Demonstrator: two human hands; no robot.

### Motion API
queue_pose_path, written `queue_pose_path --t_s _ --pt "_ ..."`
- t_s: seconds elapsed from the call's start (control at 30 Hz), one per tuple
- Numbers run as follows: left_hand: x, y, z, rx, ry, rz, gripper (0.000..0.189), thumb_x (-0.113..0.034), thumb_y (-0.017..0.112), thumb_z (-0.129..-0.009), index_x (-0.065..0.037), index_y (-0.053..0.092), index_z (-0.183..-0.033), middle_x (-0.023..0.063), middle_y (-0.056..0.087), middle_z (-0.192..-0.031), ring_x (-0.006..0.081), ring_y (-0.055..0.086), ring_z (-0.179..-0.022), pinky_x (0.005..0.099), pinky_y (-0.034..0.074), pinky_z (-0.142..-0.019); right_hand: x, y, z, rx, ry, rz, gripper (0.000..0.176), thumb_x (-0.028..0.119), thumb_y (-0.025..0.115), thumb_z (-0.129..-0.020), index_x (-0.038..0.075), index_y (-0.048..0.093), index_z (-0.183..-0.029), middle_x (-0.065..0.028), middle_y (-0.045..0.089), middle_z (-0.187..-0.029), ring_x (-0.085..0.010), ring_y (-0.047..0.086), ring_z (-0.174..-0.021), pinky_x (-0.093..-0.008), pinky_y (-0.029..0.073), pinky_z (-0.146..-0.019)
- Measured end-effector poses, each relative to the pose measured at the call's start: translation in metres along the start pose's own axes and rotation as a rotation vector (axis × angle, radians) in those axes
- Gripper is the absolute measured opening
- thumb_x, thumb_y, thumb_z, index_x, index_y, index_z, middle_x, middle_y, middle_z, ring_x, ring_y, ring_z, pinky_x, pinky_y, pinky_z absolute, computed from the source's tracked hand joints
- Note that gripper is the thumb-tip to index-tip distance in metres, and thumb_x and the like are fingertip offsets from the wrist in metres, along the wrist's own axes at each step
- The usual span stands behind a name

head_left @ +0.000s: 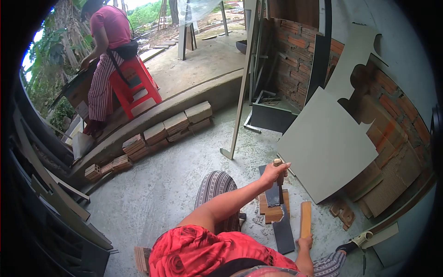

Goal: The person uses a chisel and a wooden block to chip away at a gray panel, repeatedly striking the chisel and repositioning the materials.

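Note:
My left hand (273,174) is closed around the upright wooden handle (277,162) of a chisel-like tool. Its dark lower part stands over a dark board (272,191), which lies on brown wooden pieces (273,214) on the floor. My right hand (304,243), lower and to the right, grips the near end of a long flat wooden block (305,219). Between that block and my body lies another dark piece (283,235) with a jagged upper end, close to the first board. Pale chips are scattered around the wooden pieces.
A large pale panel (325,145) leans at the right, beside cardboard (385,184). Bricks (175,123) line a low concrete step. Beyond it, another person (113,27) leans by a red stool (134,85). A long upright strip (242,92) stands ahead. Dark panels (46,203) are at the left.

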State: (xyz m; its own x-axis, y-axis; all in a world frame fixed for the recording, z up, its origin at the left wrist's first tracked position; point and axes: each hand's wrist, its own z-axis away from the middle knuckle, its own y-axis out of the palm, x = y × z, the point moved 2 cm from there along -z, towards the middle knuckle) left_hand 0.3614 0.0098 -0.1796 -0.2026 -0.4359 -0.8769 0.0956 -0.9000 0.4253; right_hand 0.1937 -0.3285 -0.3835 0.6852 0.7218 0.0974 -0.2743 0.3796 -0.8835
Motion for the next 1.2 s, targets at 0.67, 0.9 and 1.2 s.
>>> queue_pose_path --t_s 0.67,0.9,1.2 --pt "-0.062 -0.03 0.008 -0.117 0.057 0.385 0.07 -0.072 0.052 -0.073 -0.008 0.043 -0.099 0.0074 0.052 -0.073 0.0268 0.059 -0.07 0.0539 0.051 -0.066 0.081 0.033 0.093 0.085 -0.526 0.378 0.122 0.05 0.08 -0.052 0.025 0.002 -0.143 -0.0246 0.013 -0.143 -0.0406 0.022 -0.129 -0.0589 0.024 -0.098" --pt "-0.06 -0.048 0.003 -0.248 0.093 0.343 0.054 -0.055 0.059 -0.076 -0.01 0.041 -0.1 0.0086 0.045 -0.087 0.0309 0.055 -0.08 0.061 0.047 -0.069 0.077 0.028 0.084 0.136 -0.521 0.39 0.123 0.043 0.082 -0.053 0.03 -0.001 -0.143 -0.0233 0.023 -0.136 -0.0397 0.032 -0.121 -0.0538 0.032 -0.093" --pt "-0.079 -0.053 0.013 -0.284 0.207 0.257 0.045 -0.042 0.065 -0.076 -0.009 0.047 -0.1 0.0044 0.049 -0.08 0.0234 0.057 -0.076 0.0503 0.046 -0.063 0.076 0.009 0.086 0.228 -0.482 0.251 0.12 0.031 0.083 -0.051 0.035 0.005 -0.142 -0.0185 0.033 -0.128 -0.0385 0.037 -0.117 -0.0524 0.034 -0.094"
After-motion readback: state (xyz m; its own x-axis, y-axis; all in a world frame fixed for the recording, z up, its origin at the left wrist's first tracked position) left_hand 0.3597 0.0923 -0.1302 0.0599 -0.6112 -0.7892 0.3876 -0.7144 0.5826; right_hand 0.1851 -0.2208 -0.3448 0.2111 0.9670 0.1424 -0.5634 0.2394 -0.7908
